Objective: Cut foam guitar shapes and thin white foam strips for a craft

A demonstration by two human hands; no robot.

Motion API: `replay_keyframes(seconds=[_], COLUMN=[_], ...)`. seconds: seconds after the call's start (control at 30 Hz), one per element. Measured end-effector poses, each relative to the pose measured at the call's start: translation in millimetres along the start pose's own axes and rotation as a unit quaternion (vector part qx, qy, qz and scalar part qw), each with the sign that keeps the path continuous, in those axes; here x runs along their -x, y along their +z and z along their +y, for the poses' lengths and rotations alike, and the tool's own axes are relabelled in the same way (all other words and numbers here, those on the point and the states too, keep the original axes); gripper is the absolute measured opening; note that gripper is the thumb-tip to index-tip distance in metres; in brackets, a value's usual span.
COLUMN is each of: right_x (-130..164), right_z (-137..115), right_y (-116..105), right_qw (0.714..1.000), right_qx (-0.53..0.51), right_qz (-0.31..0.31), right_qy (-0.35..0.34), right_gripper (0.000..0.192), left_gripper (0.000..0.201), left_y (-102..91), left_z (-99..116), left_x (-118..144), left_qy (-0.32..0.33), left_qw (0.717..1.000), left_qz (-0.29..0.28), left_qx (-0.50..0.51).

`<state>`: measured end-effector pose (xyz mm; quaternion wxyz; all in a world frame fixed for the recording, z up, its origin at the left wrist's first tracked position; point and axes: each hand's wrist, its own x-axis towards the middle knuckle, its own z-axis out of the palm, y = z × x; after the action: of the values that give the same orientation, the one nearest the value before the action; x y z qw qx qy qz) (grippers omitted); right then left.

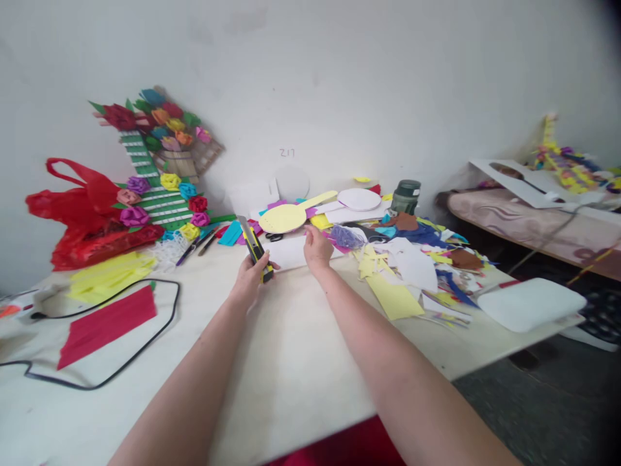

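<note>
White wall behind, pale tabletop in front, its far half strewn with coloured paper scraps. The left hand is clenched around a yellow utility knife, blade out and pointing away, just left of a white sheet at mid-table. The right hand lies flat on that sheet, grasping nothing. No cut shows in the sheet yet — judging by this, the cutting is barely begun, though a yellow paddle shape and white discs lie finished beyond. A dark jar stands far right, lid on, contents hidden; a red bag slumps far left.
</note>
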<state>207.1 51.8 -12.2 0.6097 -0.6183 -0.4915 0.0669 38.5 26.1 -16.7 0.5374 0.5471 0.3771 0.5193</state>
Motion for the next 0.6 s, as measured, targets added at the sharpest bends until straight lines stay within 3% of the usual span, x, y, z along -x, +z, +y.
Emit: replay_keyframes(seconds=[0.17,0.3,0.5,0.6], right_x=[24,42,55,56], right_z=[-21,-27,-22,-21], right_y=[28,45,50,49], right_qw=[0.989,0.962,0.967,0.966], right_qx=[-0.085,-0.150,-0.114,-0.096], right_qz=[-0.119,-0.227,-0.219,-0.224], right_qy=[-0.037,-0.033,-0.066,-0.083], right_gripper=[0.024,0.025,0.029,0.031], left_gripper=[0.043,0.046,0.046,0.044], left_y=[-11.8,-24.6,-49.9,-53.3], left_z=[-1,4,12,12], left_x=[-7,-11,-13,-14], left_qy=[0.053,0.051,0.041,0.021], left_qw=[0.992,0.983,0.962,0.953], left_qz=[0.111,0.171,0.254,0.284], left_qx=[0.011,0.037,0.090,0.108])
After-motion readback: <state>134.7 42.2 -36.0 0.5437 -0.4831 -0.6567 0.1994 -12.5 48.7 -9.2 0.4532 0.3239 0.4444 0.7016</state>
